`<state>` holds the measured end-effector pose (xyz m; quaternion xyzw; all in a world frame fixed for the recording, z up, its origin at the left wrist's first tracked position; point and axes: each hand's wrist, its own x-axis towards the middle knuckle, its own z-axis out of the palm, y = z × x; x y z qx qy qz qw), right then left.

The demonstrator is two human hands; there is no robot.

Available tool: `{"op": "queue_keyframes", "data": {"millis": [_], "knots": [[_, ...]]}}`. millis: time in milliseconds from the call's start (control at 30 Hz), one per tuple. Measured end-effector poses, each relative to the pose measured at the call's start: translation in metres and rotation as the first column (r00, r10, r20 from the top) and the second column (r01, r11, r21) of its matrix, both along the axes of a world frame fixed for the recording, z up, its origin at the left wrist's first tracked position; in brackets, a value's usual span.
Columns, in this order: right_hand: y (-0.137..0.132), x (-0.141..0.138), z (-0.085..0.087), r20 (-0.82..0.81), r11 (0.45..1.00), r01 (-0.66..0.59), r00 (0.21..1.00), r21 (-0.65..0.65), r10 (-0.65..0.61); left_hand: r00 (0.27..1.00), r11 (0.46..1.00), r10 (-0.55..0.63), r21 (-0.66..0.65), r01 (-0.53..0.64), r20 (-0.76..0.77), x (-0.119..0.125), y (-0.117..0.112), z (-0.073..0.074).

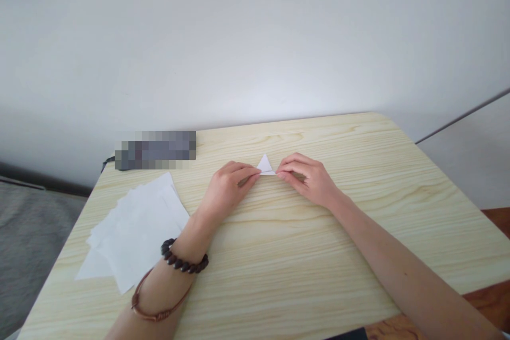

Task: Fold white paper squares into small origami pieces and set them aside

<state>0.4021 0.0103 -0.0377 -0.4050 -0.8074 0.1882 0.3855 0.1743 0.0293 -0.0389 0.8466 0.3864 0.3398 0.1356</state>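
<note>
A small piece of folded white paper is held between my two hands over the middle of the table. Its upper part forms a triangle pointing away from me, with a narrow folded strip along the near edge. My left hand pinches the left end of that strip between thumb and fingers. At the right end, the thumb and fingertips of my right hand close on the paper in the same way. My fingertips cover both ends of the strip.
A fanned stack of white paper sheets lies on the wooden table, left of my left forearm. Behind it sits a blurred dark object. A white wall rises behind the table. A dark edge shows at the bottom.
</note>
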Motion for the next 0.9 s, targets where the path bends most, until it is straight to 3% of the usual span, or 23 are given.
{"op": "queue_keyframes", "data": {"millis": [333,667,900], "knots": [[0.0008,0.0003,-0.0046,0.059,1.0,-0.023,0.998,-0.017,0.024,0.991,0.974,0.049,-0.227,-0.019,0.127,-0.0011,0.0008,0.0013],[0.0014,0.0002,-0.0072,0.071,0.998,-0.051,0.996,0.024,0.05,1.0,0.998,-0.022,-0.067,0.022,0.007,0.001,-0.0002,0.003],[0.0032,0.0005,-0.0098,0.027,0.994,-0.071,0.997,0.078,0.069,0.999,0.997,-0.043,-0.07,0.044,0.013,0.0,0.0004,0.0013]]}}
